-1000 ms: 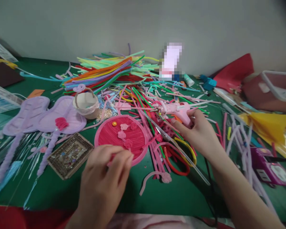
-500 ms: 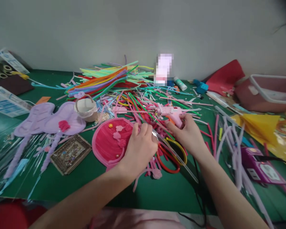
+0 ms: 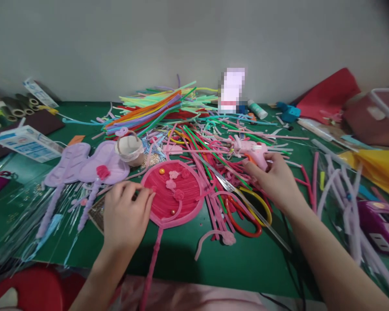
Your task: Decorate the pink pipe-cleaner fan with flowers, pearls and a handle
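Note:
A round pink fan (image 3: 189, 190) lies on the table, its crimson face bearing small pipe-cleaner flowers and beads, with a wrapped pink handle (image 3: 154, 255) below. At the fan's left rim my left hand (image 3: 125, 211) has thumb and fingers pinched together; what is between them is too small to make out. My right hand (image 3: 277, 179) is closed around the grip of a pink hot glue gun (image 3: 257, 152), resting over loose pipe cleaners with its nozzle to the left. Scissors (image 3: 243, 229) with red and yellow handles lie between fan and right forearm, beside a clear glue stick (image 3: 278, 239).
Pipe cleaners (image 3: 145, 114) are heaped at the back. Left stand a paper-lined cup (image 3: 129, 149) and purple butterfly-shaped fans (image 3: 103, 162). A blurred phone-like screen (image 3: 233, 86) leans on the wall. Right are a purple device (image 3: 379, 229), yellow plastic (image 3: 379, 168) and a tub (image 3: 363, 125).
My left hand has moved from the fan's right side across to its left rim, uncovering the face. My right hand still grips the glue gun. The whole view has shifted slightly.

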Demonstrator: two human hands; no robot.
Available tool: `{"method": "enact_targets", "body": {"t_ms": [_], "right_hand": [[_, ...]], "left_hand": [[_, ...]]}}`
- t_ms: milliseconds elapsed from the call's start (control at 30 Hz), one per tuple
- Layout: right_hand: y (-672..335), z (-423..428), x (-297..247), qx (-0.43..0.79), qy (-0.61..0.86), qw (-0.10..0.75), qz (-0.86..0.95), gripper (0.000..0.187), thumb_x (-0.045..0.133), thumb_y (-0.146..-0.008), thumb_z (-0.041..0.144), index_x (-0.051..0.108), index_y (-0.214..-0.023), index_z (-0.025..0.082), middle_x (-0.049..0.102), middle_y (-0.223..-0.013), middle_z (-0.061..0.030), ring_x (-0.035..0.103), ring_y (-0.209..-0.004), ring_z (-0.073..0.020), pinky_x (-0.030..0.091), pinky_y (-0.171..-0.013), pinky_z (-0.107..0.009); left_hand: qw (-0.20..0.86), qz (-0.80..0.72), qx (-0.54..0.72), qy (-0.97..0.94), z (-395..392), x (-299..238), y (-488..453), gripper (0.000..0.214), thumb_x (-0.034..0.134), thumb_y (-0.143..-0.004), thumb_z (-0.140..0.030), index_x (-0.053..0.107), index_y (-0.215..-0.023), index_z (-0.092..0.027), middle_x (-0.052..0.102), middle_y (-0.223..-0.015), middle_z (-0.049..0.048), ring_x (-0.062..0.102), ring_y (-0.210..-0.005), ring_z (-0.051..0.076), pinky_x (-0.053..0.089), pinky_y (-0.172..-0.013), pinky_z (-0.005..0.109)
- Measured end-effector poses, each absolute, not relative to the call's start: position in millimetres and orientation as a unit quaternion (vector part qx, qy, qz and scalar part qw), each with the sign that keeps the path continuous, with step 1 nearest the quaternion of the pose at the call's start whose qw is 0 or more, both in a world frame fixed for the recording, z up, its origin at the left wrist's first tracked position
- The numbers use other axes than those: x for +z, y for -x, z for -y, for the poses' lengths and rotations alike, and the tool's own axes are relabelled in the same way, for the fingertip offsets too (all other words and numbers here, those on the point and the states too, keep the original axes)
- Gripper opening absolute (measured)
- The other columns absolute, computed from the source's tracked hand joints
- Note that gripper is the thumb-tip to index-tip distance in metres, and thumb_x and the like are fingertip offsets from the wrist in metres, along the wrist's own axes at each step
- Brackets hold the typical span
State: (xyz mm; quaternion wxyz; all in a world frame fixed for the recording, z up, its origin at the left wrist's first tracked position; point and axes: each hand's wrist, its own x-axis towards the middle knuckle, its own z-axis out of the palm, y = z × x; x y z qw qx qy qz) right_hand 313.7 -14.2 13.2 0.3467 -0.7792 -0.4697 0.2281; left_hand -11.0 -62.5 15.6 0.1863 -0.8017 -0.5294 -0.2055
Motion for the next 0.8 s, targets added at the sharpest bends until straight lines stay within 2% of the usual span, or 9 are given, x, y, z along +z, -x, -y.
{"method": "enact_targets", "body": {"t_ms": [267, 400, 533, 700, 800], "right_hand": [[-319.4, 13.3, 1.9, 0.24, 0.762, 0.368, 0.475, 0.054, 0.07, -0.068, 0.062, 0.045, -0.095, 0.023, 0.047, -0.067, 0.0043, 0.046, -0.056, -0.0152, 0.034, -0.051, -0.029], [-318.5, 14.3, 1.5, 0.242, 0.764, 0.361, 0.477, 0.054, 0.07, -0.068, 0.062, 0.046, -0.096, 0.023, 0.049, -0.069, 0.0035, 0.049, -0.057, -0.0158, 0.035, -0.051, -0.03], [-316.4, 15.1, 1.6, 0.244, 0.765, 0.353, 0.48, 0.054, 0.069, -0.068, 0.063, 0.045, -0.095, 0.024, 0.049, -0.067, 0.0039, 0.048, -0.055, -0.0161, 0.034, -0.051, -0.03], [-314.8, 15.1, 2.1, 0.254, 0.762, 0.352, 0.481, 0.053, 0.069, -0.067, 0.063, 0.043, -0.093, 0.025, 0.048, -0.065, 0.0047, 0.049, -0.055, -0.0167, 0.035, -0.051, -0.031], [-313.5, 15.4, 3.9, 0.25, 0.766, 0.342, 0.484, 0.052, 0.07, -0.066, 0.062, 0.044, -0.092, 0.024, 0.048, -0.064, 0.005, 0.05, -0.055, -0.0172, 0.036, -0.052, -0.031]], "left_hand": [[0.013, 0.52, -0.253, 0.816, 75.6, 15.8, -2.2, 0.011, 0.065, -0.09, -0.029, 0.071, -0.086, -0.021, 0.064, -0.086, 0.0045, 0.054, -0.091, 0.024, 0.044, -0.084, 0.04], [-0.06, 0.48, -0.237, 0.843, 80.1, 14.9, -7.5, 0.007, 0.064, -0.091, -0.023, 0.071, -0.09, -0.024, 0.065, -0.089, 0.0023, 0.052, -0.096, 0.023, 0.044, -0.085, 0.038], [-0.072, 0.475, -0.241, 0.843, 77.7, 8.7, -7.7, 0.016, 0.056, -0.096, -0.02, 0.071, -0.091, -0.023, 0.066, -0.088, 0.0022, 0.051, -0.093, 0.021, 0.044, -0.084, 0.037], [-0.074, 0.473, -0.222, 0.849, 76.1, 7.5, -7.2, 0.016, 0.054, -0.095, -0.02, 0.069, -0.089, -0.022, 0.065, -0.088, 0.0027, 0.053, -0.094, 0.021, 0.045, -0.086, 0.037], [-0.037, 0.495, -0.213, 0.841, 73.3, 6.4, -2.2, 0.016, 0.052, -0.096, -0.021, 0.067, -0.09, -0.019, 0.065, -0.089, 0.0048, 0.053, -0.094, 0.023, 0.046, -0.087, 0.04]]}}
